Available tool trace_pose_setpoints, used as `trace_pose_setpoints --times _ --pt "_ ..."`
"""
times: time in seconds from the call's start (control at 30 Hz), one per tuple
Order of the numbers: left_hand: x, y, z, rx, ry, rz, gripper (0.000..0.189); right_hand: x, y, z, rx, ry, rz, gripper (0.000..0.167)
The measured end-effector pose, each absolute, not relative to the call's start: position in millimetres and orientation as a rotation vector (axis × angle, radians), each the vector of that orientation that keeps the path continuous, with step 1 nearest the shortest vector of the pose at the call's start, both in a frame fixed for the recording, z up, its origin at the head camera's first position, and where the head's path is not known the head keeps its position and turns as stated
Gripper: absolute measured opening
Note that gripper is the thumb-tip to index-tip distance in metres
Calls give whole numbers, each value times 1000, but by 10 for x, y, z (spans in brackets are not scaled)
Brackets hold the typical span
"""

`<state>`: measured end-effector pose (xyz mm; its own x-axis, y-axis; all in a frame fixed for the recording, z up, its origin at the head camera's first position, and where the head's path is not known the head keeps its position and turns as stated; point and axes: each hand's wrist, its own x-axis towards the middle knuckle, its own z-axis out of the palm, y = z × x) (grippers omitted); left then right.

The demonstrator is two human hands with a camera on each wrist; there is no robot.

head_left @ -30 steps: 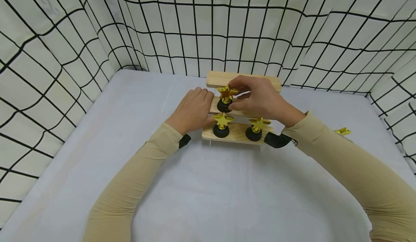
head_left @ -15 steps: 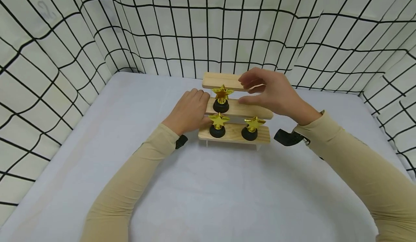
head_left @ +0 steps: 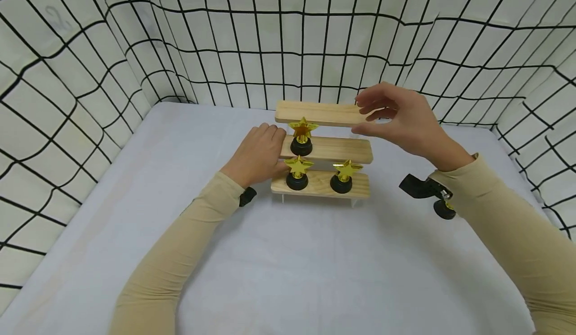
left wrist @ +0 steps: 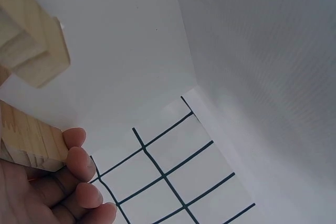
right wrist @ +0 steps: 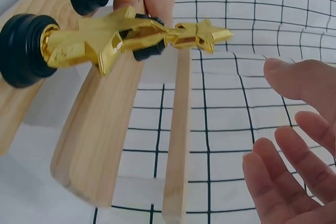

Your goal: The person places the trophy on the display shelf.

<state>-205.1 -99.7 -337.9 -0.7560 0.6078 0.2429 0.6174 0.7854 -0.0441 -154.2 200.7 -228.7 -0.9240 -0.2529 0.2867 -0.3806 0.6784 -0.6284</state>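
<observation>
A three-tier wooden display shelf stands toward the back of the table. My left hand grips the left end of its middle board, and in the left wrist view the fingers curl over the board end. Beside that hand, a gold star trophy with a black base stands on the middle board. The bottom board carries two more star trophies, one at left and one at right. My right hand holds nothing, fingers bent loosely and thumb apart, near the right end of the top board.
Another trophy is on the table at right, partly hidden by the right sleeve and wrist camera. A white cloth covers the table. White walls with a black grid enclose its back and sides.
My right hand has let go of the trophy on the middle board and moved right, away from it. The left hand keeps its grip on the shelf. The trophy at right has come into view.
</observation>
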Motion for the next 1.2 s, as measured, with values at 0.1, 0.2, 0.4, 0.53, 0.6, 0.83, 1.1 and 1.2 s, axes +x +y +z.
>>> trace_pose_setpoints --times 0.1,0.2,0.4,0.53,0.6,0.83,1.1,1.2 --pt "-2056 -991 -3382 -950 -2739 -66 65 -1517 2113 -2281 502 -2671 1114 48" --pt "-2059 -989 -3385 -951 -2745 -76 64 -1489 2212 -2280 476 -2636 1134 47" --pt "-2064 -999 -3390 -943 -2750 -85 62 -1468 2391 -2296 447 -2571 1192 47" --pt "-2067 -1002 -3402 -943 -2748 -90 63 -1450 2521 -2325 387 -2573 1172 48" --pt "-2066 -1000 -3401 -944 -2744 -89 64 -1430 2587 -2333 345 -2582 1159 48" --pt "-2071 -989 -3403 -946 -2734 -87 64 -1353 2834 -2352 264 -2575 1239 44" --pt "-2069 -979 -3397 -946 -2723 -108 59 -1254 3098 -2397 202 -2598 1279 43" --pt "-2071 -983 -3395 -944 -2725 -111 56 -1218 3198 -2425 184 -2607 1294 44"
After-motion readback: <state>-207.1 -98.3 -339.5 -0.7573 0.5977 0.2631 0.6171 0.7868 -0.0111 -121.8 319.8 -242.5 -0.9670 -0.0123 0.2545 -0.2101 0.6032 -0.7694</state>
